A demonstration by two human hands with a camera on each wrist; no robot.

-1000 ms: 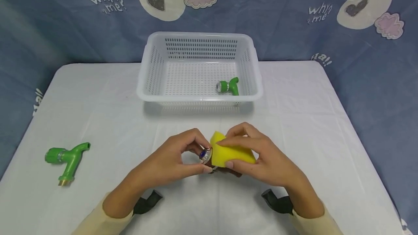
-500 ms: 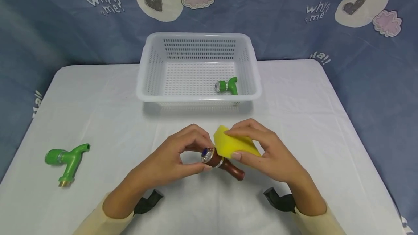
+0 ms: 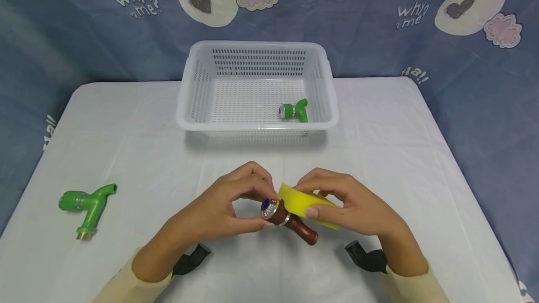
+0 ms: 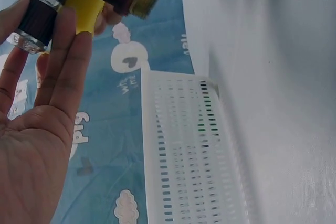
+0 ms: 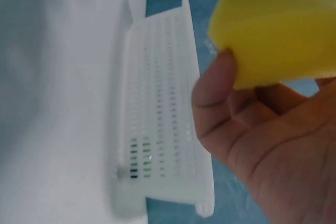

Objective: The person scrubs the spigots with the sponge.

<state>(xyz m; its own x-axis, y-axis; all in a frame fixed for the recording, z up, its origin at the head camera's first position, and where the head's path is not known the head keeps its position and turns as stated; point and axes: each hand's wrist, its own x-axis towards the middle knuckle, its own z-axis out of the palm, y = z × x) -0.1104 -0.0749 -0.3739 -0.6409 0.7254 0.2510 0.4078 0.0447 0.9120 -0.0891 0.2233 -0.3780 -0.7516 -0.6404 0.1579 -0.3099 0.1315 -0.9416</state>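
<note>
A brown faucet [image 3: 301, 229] with a silver, blue-centred knob is held up by my left hand [image 3: 236, 200], whose thumb and fingers grip it at the knob end. Its brass threaded end [image 4: 143, 3] shows in the left wrist view. My right hand [image 3: 351, 202] pinches a yellow sponge [image 3: 303, 201] between thumb and fingers. The sponge lies against the faucet's upper right side, beside the knob; the exact contact is partly hidden. In the right wrist view the sponge [image 5: 283, 30] fills the upper right, above my palm.
A white perforated basket [image 3: 257, 126] stands at the back of the white table [image 3: 147, 153], with a green faucet [image 3: 294, 111] inside at its right. Another green faucet [image 3: 88, 205] lies on the table at the left. A patterned blue cloth hangs behind.
The sponge has shifted across the faucet, up and then down to the right, with my right hand. The faucet's brown spout, covered earlier, has come into view.
</note>
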